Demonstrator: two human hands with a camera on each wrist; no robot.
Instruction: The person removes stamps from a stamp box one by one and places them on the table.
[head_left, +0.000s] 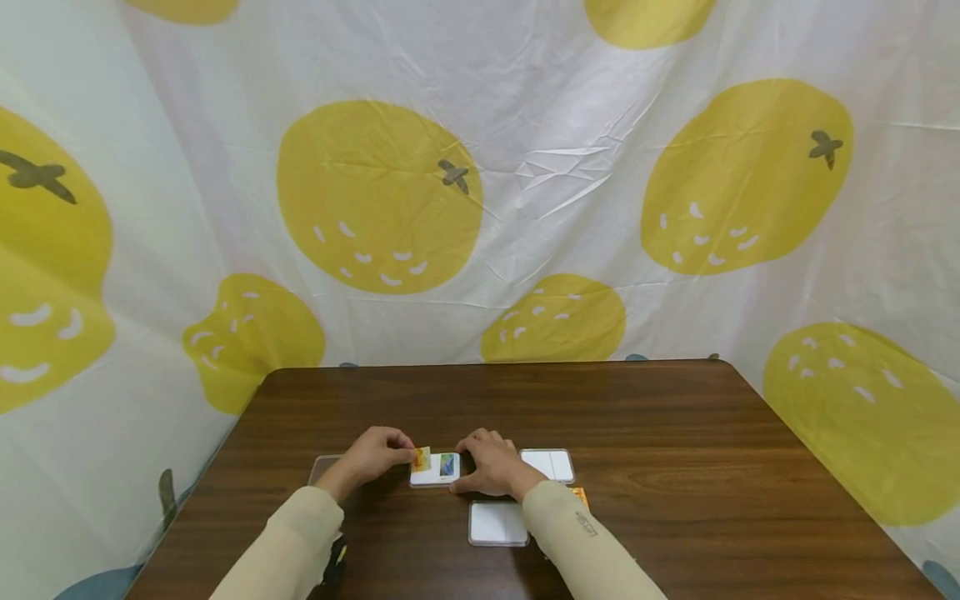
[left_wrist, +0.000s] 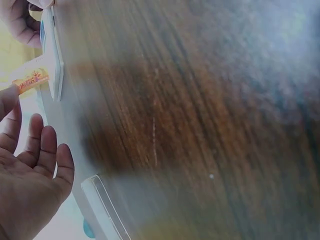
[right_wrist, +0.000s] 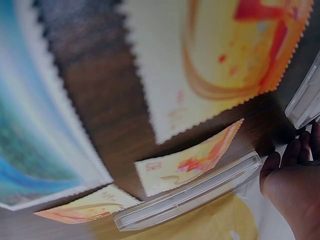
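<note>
My left hand (head_left: 375, 456) pinches a yellow-orange stamp (head_left: 423, 459) between thumb and forefinger, over the left half of a flat white case (head_left: 433, 481). A blue-green stamp (head_left: 447, 465) lies on the right half of that case. Around the case's right end, my right hand (head_left: 491, 463) holds it, the thumb at the near corner and the forefinger at the far one. In the left wrist view, the pinched stamp (left_wrist: 33, 81) slants against the case (left_wrist: 58, 75), and the left hand's other fingers (left_wrist: 48, 145) are spread loosely. The right wrist view hides the right hand's grip.
Two more white cases with clear rims, one behind (head_left: 551, 465) and one nearer (head_left: 497, 525), lie by the right forearm. An orange stamp (head_left: 581, 497) peeks out beside the sleeve. Clear plastic (head_left: 322, 467) lies left of the left wrist. Several perforated stamps (right_wrist: 215, 55) lie under the right wrist.
</note>
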